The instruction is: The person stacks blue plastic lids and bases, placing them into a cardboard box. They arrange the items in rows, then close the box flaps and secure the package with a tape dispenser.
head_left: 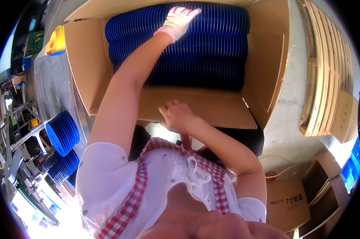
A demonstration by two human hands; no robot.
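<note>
A large cardboard box stands before me with its flaps spread. Inside lie several rows of blue plastic reels, packed on edge side by side. My left hand, in a white glove with a pink cuff, reaches across the box and rests on the far row. Its thumb stands apart from the bent fingers, and I see nothing lifted in it. My bare right hand is closed over the edge of the near flap, fingers on its inner side.
More blue reels are stacked on the left near metal frames. A yellow container stands beside the box's left flap. Wooden pallets are on the right, with a cardboard carton and open boxes at the lower right.
</note>
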